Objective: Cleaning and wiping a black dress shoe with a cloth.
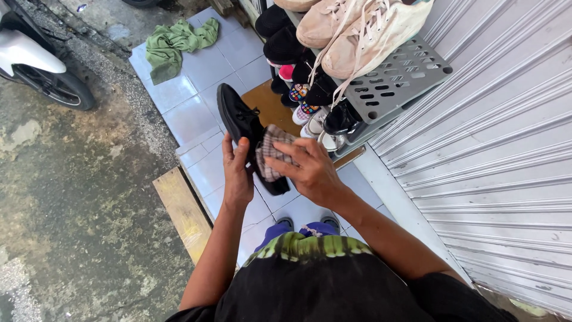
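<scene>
My left hand (237, 173) grips a black lace-up leather shoe (241, 122), its long axis running up and away from that grip. My right hand (310, 170) presses a crumpled checked cloth (271, 152) against its side.

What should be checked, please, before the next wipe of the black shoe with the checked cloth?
1. Left hand has a firm hold on the black shoe: ok, fingers wrap its side.
2. Right hand has the checked cloth bunched and pressed on the shoe: ok.
3. Shoe is held off the tiled floor: ok.
4. Shoe is apart from the grey shoe rack and the pale sneakers on it: ok.
5. Cloth is clean enough: cannot tell.
6. Spare green cloth is close by: not ok, it lies far off on the tiles.
</scene>
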